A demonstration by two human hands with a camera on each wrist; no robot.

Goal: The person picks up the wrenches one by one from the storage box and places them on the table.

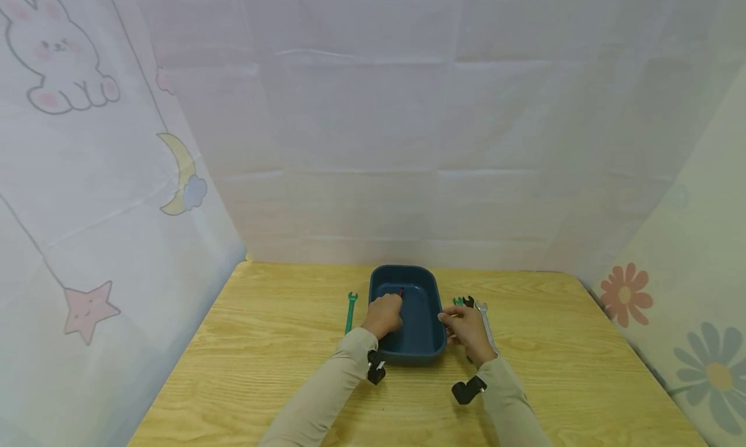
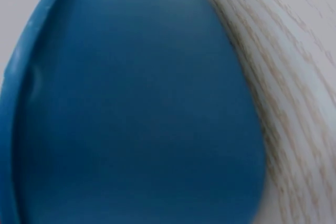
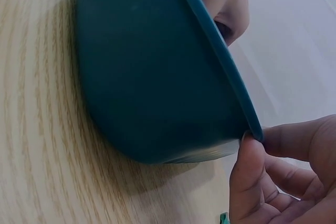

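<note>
A dark blue rectangular bin (image 1: 416, 317) stands upright on the table. My left hand (image 1: 384, 315) reaches over its left side, fingers curled, and a small red tip (image 1: 401, 292) shows just beyond them inside. Most of that red-tipped thing is hidden by the hand, so its kind is unclear. In the left wrist view the bin's outer wall (image 2: 142, 103) fills most of the picture. With thumb and fingers, my right hand (image 1: 468, 330) pinches the bin's right rim; the right wrist view shows this pinch at the rim (image 3: 231, 72) closely.
A green open-ended wrench (image 1: 350, 312) lies left of the bin. To the right, partly behind my right hand, are a silver wrench (image 1: 484, 319), a black wrench (image 1: 469, 301) and a green one (image 1: 458, 301). The wooden table (image 1: 262, 343) meets cloth walls at its back and sides.
</note>
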